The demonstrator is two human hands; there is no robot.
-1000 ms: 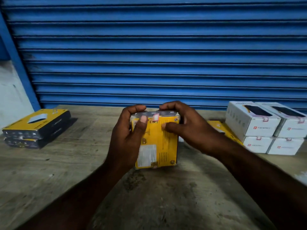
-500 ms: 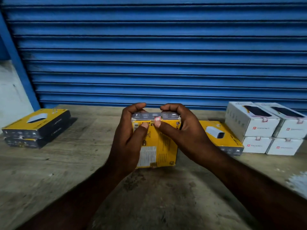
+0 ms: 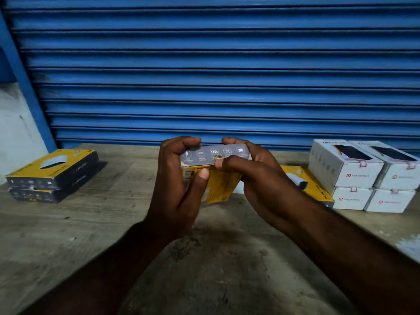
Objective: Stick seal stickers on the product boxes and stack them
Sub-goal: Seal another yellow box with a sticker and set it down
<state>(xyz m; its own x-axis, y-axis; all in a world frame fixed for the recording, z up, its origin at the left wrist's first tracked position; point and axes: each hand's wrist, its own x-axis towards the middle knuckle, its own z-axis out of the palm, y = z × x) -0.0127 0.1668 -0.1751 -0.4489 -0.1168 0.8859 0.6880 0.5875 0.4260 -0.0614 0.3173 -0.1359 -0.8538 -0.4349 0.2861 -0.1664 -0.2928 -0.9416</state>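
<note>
I hold a yellow product box with a grey end flap above the wooden table, its grey end tilted towards me. My left hand grips its left side, thumb lying on the yellow face. My right hand grips its right side, and its thumb presses on the flap's edge where a small seal sticker sits. Another yellow box lies flat behind my right wrist. Two yellow boxes are stacked at the left.
Several white boxes with red seals stand stacked two high at the right. A blue roller shutter closes off the back of the wooden table. A pale wall stands at the far left.
The held box has tipped so its grey end flap faces me more. My right thumb has slid along the flap's edge over the sticker.
</note>
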